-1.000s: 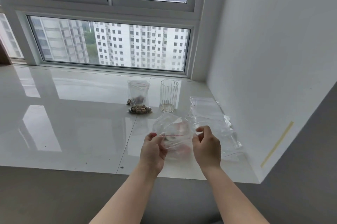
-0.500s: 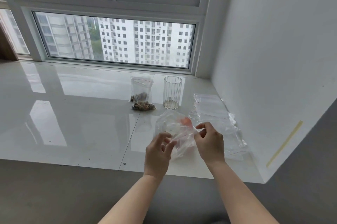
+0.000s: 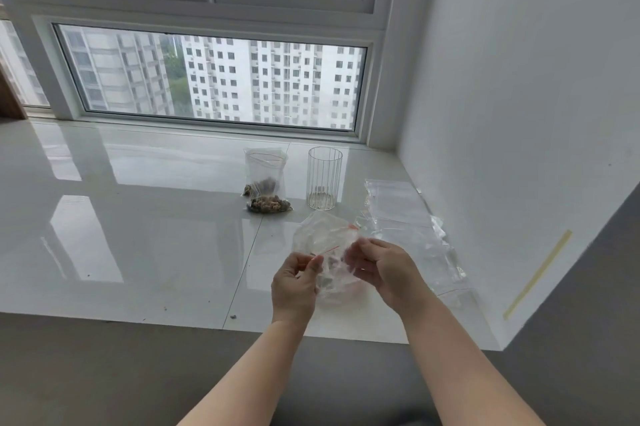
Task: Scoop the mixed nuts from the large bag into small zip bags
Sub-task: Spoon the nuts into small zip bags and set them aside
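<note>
I hold a crumpled clear zip bag [image 3: 320, 238] with a red seal line above the white sill. My left hand [image 3: 297, 283] pinches its left edge near the red line, and my right hand [image 3: 382, 268] grips its right side. A few dark nuts show through the plastic between my hands. Further back stand a small zip bag with nuts [image 3: 266, 173] upright and a small filled bag of nuts [image 3: 269, 204] lying in front of it. A pile of empty clear zip bags [image 3: 405, 217] lies to the right by the wall.
A clear ribbed glass cup [image 3: 324, 177] stands right of the nut bags. The glossy white sill [image 3: 138, 224] ends at a front edge near me, with a window behind and a white wall on the right. A small crumb [image 3: 233, 316] lies near the front edge.
My hands have moved closer together on the bag, which has crumpled and turned between them. The camera has shifted slightly; the things on the sill have not moved.
</note>
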